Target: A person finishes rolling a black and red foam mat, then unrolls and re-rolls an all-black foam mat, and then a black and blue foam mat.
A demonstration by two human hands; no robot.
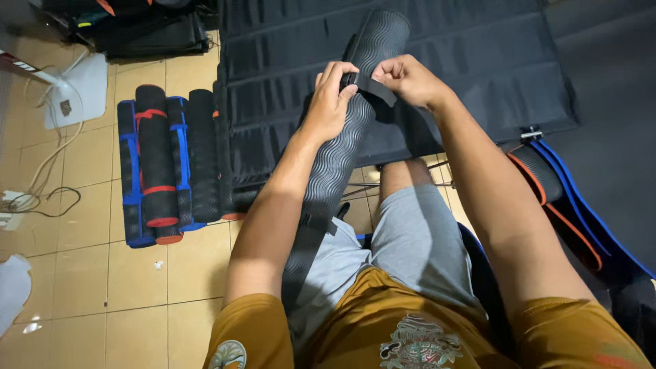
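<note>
A rolled black mat with a wavy ribbed surface [345,147] lies along my lap, its far end pointing away from me. My left hand [329,102] grips the roll from the left side, fingers curled over a black strap [372,87] that wraps around it. My right hand [408,80] pinches the free end of that strap on the right side of the roll. A second black strap [316,223] circles the roll lower down near my lap. Both hands touch the same strap.
A pile of several rolled mats with red and blue trim [164,164] lies on the tiled floor [89,273] at left. A wide black padded sheet [478,68] spreads ahead. A blue-and-orange edged mat [567,198] sits at right. White cables [41,164] run along the far left.
</note>
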